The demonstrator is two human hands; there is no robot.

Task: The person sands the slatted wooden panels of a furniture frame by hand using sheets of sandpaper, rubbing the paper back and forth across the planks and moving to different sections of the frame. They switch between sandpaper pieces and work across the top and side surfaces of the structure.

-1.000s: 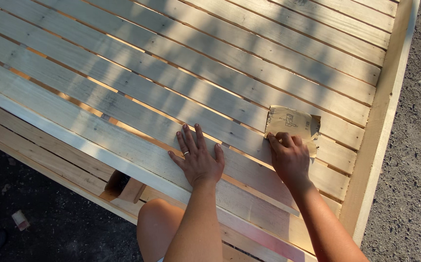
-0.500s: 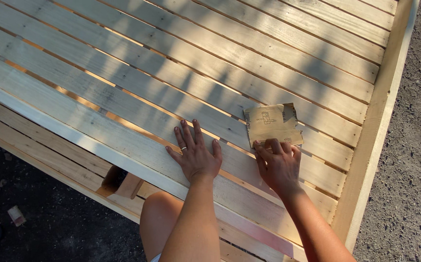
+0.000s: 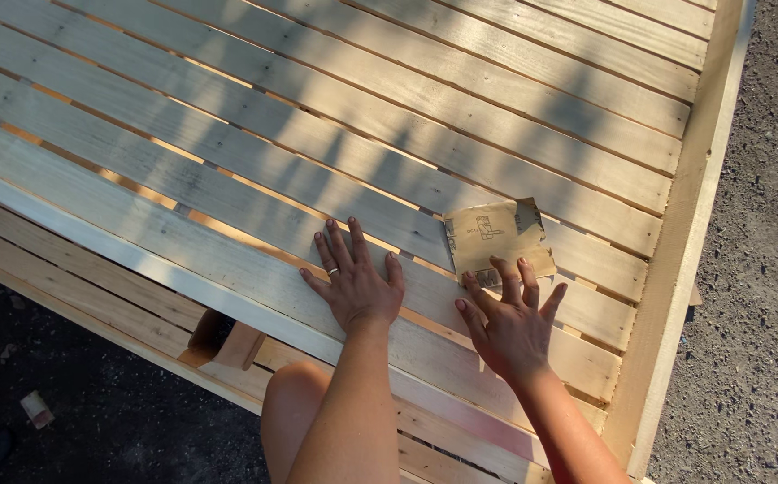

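Head view, entry on the sheet.

A: Where does the sandpaper sheet (image 3: 495, 238) lie?

B: Flat on the slatted wooden panel (image 3: 227, 152), bridging two slats near the panel's right-hand frame rail (image 3: 685, 269). Its plain tan backing faces up, and one corner is dog-eared.

A: Hands?

B: The right hand (image 3: 510, 323) is open with its fingers spread. Two fingertips (image 3: 501, 267) press the sheet's near edge; nothing is gripped. The left hand (image 3: 357, 285) lies flat and open on a slat just beside the sheet, palm down, with a ring on one finger. It is not touching the paper.

A: How will it handle?

B: My judgement is that it is light, thin and floppy, with a gritty underside that drags on the wood. Fingertip pressure alone may let it creep or crease, and the curled corner could tear or fold under.

A: Best hold?

B: Probably a flat palm over the middle, or a pinch along the near edge, thumb beneath. The sheet would keep better folded than loose.

A: Anything else in view?

B: A bare knee (image 3: 295, 403) below the panel, and gravel ground (image 3: 765, 269) at right.
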